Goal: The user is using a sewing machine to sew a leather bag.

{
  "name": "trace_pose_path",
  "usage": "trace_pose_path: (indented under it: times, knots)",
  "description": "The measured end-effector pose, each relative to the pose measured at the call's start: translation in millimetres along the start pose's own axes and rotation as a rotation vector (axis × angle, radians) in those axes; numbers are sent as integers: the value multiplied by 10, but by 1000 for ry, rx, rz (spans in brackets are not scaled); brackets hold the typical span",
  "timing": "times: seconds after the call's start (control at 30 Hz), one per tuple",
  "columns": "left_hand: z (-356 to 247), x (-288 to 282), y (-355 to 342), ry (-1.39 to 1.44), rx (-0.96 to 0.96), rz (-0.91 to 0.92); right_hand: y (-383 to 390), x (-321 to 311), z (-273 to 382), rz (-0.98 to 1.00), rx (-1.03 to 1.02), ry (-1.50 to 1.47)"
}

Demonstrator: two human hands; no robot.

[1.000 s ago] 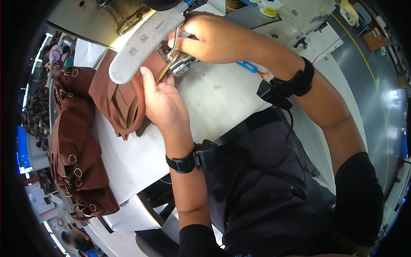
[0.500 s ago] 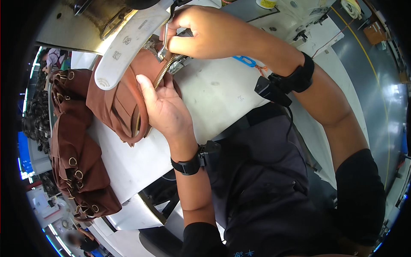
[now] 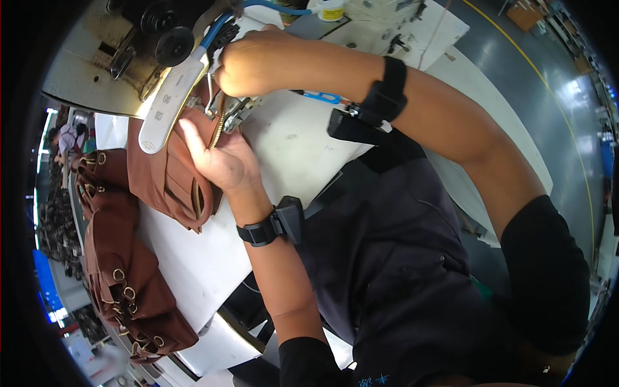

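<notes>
A brown bag with a rolled handle and a metal-toothed zipper sits under the sewing machine. My left hand grips the bag beside the zipper, thumb on the near side and the other fingers partly hidden by the material. Close to the presser foot, my right hand is curled and closed. Its fingertips are turned away, and what they hold cannot be seen. A long white lamp arm slants across in front of the bag and covers part of it.
Several brown bags with metal rings lie in a row along the left table edge. On the white worktop lie a blue-handled tool and, farther back, a white pot with a yellow label. Another person is at far left.
The whole view has shifted, so the machine and bag appear differently placed. My right hand has turned and curled more tightly near the presser foot. My left hand keeps its grip on the bag.
</notes>
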State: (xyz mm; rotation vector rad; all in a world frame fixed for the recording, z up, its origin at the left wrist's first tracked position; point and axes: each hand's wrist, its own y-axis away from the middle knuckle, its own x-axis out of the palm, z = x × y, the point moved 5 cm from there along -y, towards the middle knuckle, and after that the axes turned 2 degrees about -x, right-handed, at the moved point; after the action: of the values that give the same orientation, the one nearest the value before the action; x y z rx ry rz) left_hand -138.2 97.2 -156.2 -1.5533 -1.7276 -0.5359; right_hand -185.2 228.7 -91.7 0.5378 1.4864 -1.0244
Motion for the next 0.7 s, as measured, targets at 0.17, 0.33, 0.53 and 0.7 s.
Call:
trace_pose_path:
  times: [0.17,0.33,0.53,0.7]
  knots:
    - [-6,-63,-69,-16,-9,42,42,28,35,-179,-38,187]
    - [-42,-100,-128,-64,-25,125,-17,142,77,-294,-120,197]
    - [-57,-87,-138,-71,-11,103,-170,185,74,-192,-25,-163]
    - [-53,-66,-123,-19,-59,123,-5,210,36,-288,177,-402]
